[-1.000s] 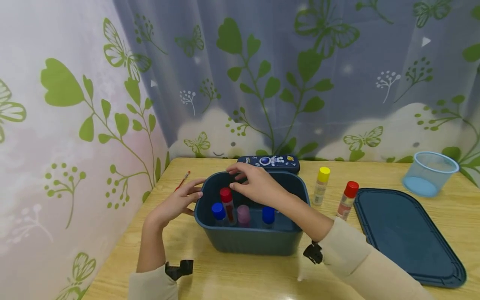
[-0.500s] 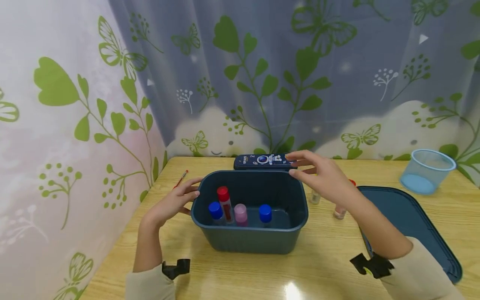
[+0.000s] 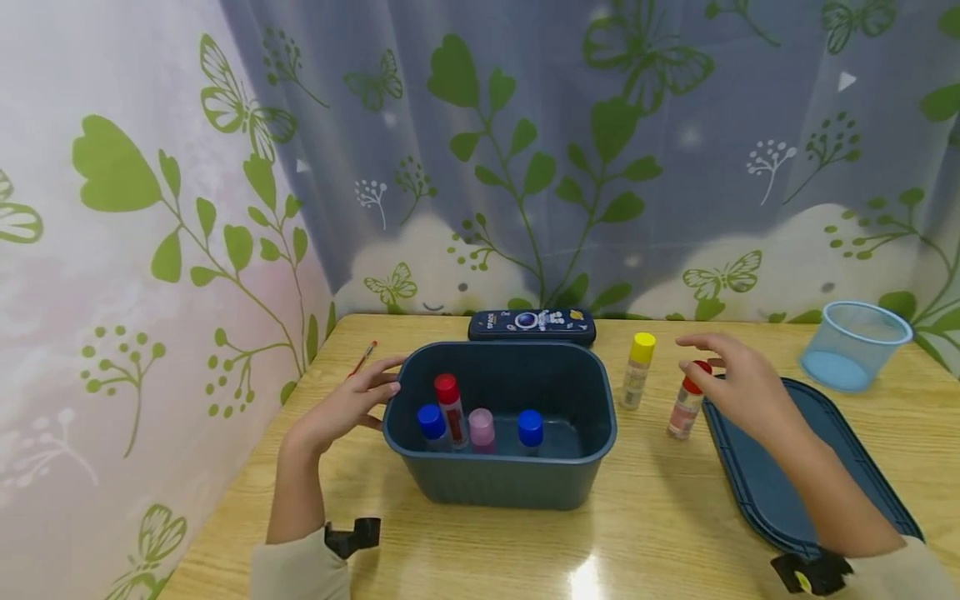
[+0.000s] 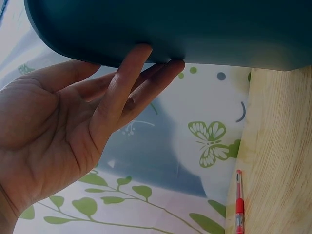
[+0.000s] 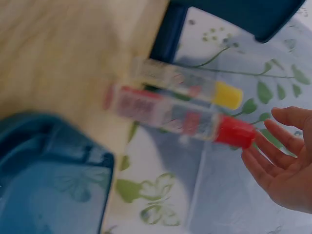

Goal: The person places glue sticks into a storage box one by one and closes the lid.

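Note:
My right hand (image 3: 738, 392) is at the red-capped clear tube (image 3: 686, 414), which stands upright on the table with pinkish contents. Its fingers are spread near the red cap, not closed round it. Just left stands a similar yellow-capped tube (image 3: 635, 375). My left hand (image 3: 347, 406) touches the left end of a dark teal bin (image 3: 510, 487), its fingertips against the wall in the left wrist view. Inside the bin are a red-capped tube (image 3: 452, 417), a pink-capped one (image 3: 482, 429) and two blue-capped ones, one at the left (image 3: 431, 422), one further right (image 3: 530, 428).
A dark blue pencil case (image 3: 532, 326) with space pictures lies behind the bin. At the right is a flat dark teal lid (image 3: 772, 475), partly under my right forearm, with a clear blue cup (image 3: 855, 346) beyond. A red pen (image 3: 363, 358) lies at the left.
My right hand has left the bin and moved right to the red-capped tube on the table. My left hand stays at the bin's left end.

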{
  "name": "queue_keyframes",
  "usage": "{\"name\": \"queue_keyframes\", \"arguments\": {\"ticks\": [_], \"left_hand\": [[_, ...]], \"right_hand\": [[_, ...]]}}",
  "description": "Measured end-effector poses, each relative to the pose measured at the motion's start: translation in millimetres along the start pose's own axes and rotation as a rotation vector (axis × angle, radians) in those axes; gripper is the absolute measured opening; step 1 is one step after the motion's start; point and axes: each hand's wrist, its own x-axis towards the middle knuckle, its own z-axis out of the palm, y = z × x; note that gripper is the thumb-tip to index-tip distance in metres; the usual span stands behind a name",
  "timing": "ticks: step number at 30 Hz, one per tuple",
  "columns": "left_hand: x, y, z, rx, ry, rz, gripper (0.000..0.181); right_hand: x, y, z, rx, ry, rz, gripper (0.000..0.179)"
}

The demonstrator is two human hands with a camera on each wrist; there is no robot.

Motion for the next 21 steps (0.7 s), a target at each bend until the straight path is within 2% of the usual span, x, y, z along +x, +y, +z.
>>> {"name": "queue_keyframes", "arguments": {"ticks": [4, 9, 21], "left_hand": [[-0.4, -0.1, -0.6, 0.006, 0.001, -0.005, 0.053], [0.1, -1.2, -0.1, 0.002, 0.001, -0.001, 0.053], [1.6, -1.7, -1.1, 0.007, 0.002, -0.002, 0.052]], "right_hand": [[-1.7, 13.7, 4.3, -0.049, 0.004, 0.017, 0.037], [-5.9, 24.8, 10.9, -0.017, -0.011, 0.035, 0.040], [-8.1, 28.0, 14.9, 0.017, 0.002, 0.049, 0.041]]}}
